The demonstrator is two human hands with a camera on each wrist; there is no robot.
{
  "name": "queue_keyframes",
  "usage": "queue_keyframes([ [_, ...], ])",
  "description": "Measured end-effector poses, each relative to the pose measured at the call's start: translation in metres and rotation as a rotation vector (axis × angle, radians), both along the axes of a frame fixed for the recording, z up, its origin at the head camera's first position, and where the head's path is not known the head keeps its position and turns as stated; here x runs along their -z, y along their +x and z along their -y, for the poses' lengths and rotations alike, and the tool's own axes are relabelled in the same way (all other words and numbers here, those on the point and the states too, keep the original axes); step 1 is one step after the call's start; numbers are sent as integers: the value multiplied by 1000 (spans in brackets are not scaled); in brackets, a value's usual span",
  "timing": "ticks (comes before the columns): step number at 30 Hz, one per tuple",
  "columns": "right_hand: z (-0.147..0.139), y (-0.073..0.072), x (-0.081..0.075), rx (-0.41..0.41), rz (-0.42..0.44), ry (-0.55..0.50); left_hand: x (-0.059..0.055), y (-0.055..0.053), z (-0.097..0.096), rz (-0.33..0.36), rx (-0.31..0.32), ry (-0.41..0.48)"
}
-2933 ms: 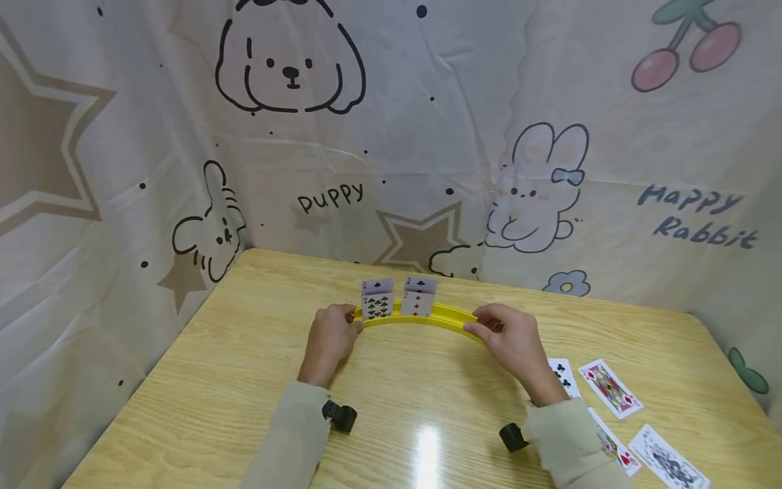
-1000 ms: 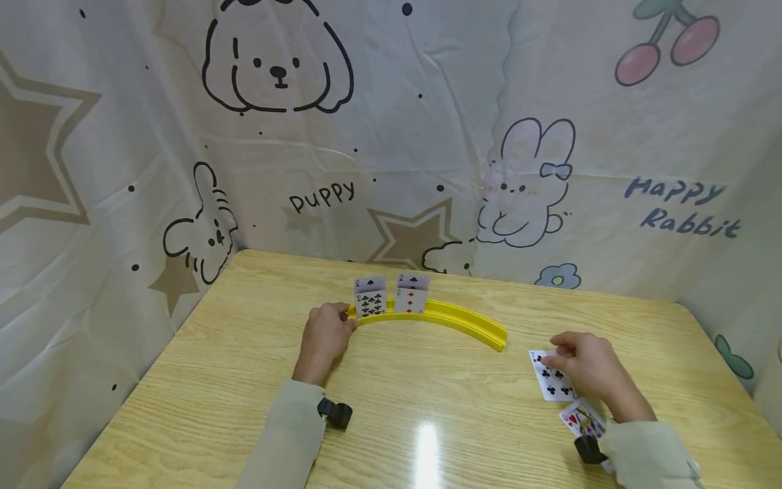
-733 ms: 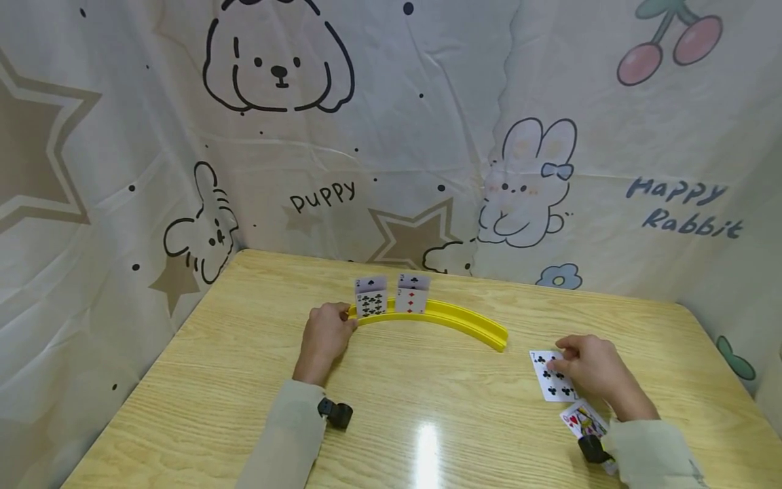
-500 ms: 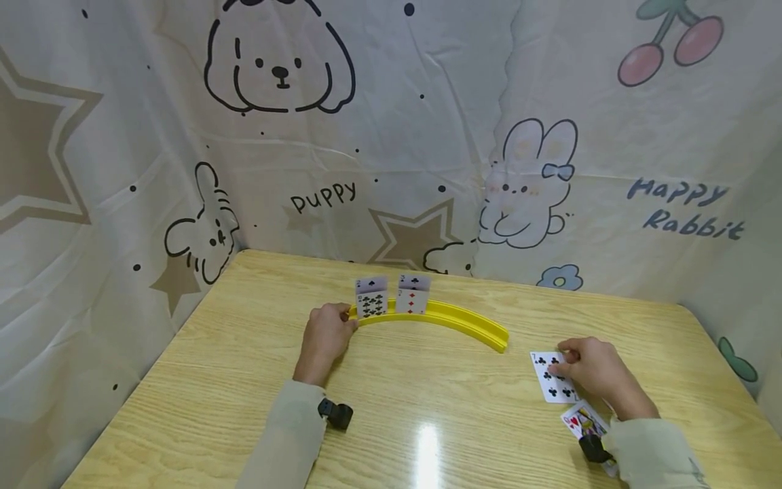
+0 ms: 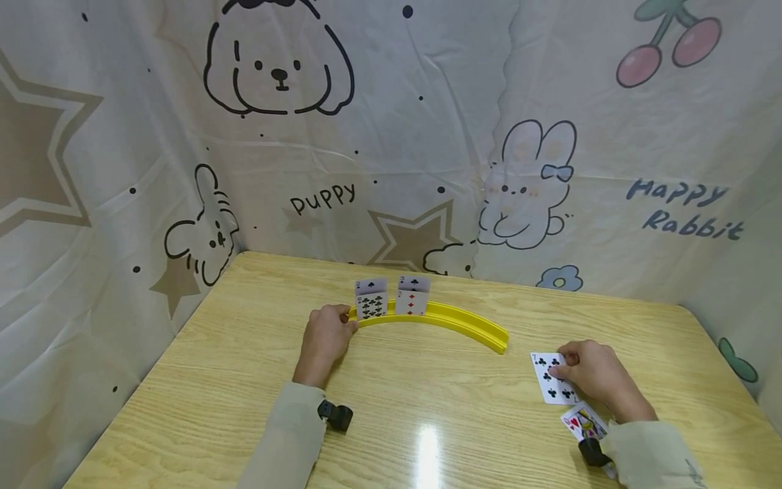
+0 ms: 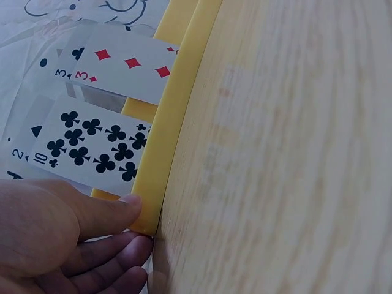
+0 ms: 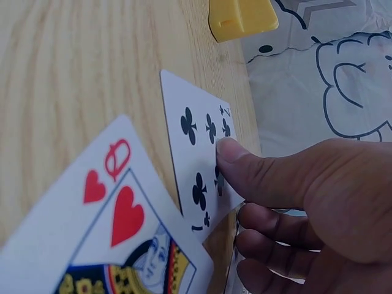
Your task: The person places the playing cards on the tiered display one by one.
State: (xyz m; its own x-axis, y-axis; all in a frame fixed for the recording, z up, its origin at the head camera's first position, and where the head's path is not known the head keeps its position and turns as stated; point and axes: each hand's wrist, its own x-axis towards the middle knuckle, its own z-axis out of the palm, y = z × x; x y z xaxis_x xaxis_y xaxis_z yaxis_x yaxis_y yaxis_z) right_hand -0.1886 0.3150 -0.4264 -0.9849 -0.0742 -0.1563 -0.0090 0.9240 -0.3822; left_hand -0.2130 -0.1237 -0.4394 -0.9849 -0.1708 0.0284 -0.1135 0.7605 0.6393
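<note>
My left hand (image 5: 322,339) pinches the left end of a curved yellow card holder (image 5: 470,324). Standing in its groove are two pairs of playing cards. A ten of clubs (image 6: 98,147) is in front of a two of spades, and a three of diamonds (image 6: 122,64) in front of a three of clubs. At the right, my right hand (image 5: 601,377) pinches the right edge of a seven of clubs (image 5: 548,384), thumb on its face. Just below it is a queen of hearts (image 5: 583,422), partly covered by the right wrist's camera.
The wooden table (image 5: 244,380) ends at a cloth backdrop (image 5: 452,136) printed with cartoon animals. The right sleeve (image 5: 654,455) covers the table's right front area. The holder's right end stands just left of the seven of clubs.
My right hand has let go of the holder's right end, moved right and taken the seven of clubs by its edge. My left hand keeps its grip on the holder.
</note>
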Motion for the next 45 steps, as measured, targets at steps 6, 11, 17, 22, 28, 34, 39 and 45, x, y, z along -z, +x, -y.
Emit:
queue_keyframes([
  [6,1,1,0,62,6,-84,-1,-2,0,-5,6,1],
  [11,1,2,0,72,-16,-116,1,-2,1,0,7,-7],
  [17,2,4,0,54,-71,-98,3,-1,1,10,4,4],
  [22,4,7,-5,21,-119,-110,2,0,0,16,-4,16],
  [28,8,9,-17,-22,-186,-123,2,0,0,10,-2,13],
  [34,15,10,-26,-49,-208,-142,2,0,1,3,4,2],
  [39,22,9,-33,-96,-239,-159,1,0,1,3,7,2],
  [45,32,6,-38,-118,-285,-179,2,0,1,-3,4,-6],
])
